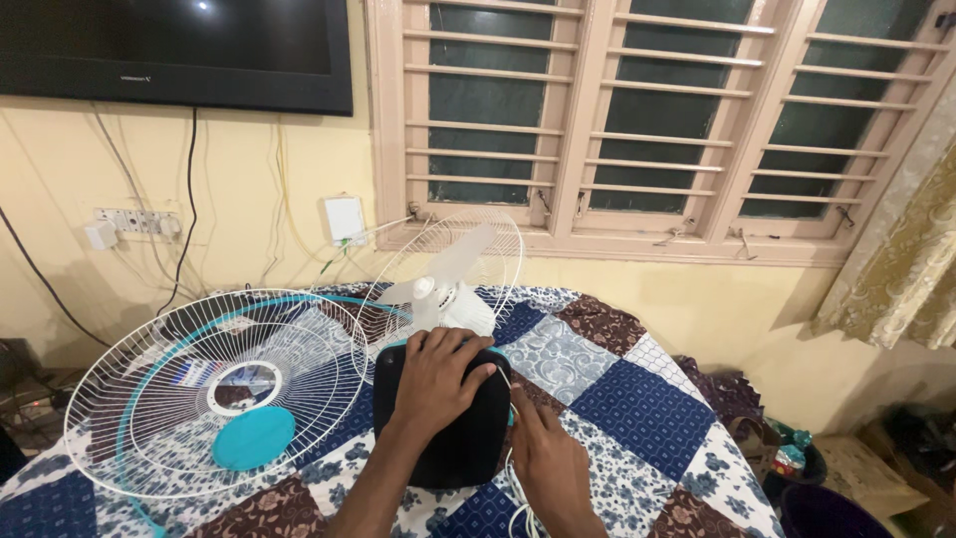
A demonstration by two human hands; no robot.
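Left hand spread palm-down, fingers curled over the top of the black fan base lying on the patchwork bedspread; right hand flat against its right edge beside the white cord. Detached front grille rests left; rear grille with blades stands behind.

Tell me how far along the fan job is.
Done: the front guard is off and lies on the quilt. In hand: the left hand grips the black fan base; the right hand steadies its side. Left: the blade still sits in the rear guard.
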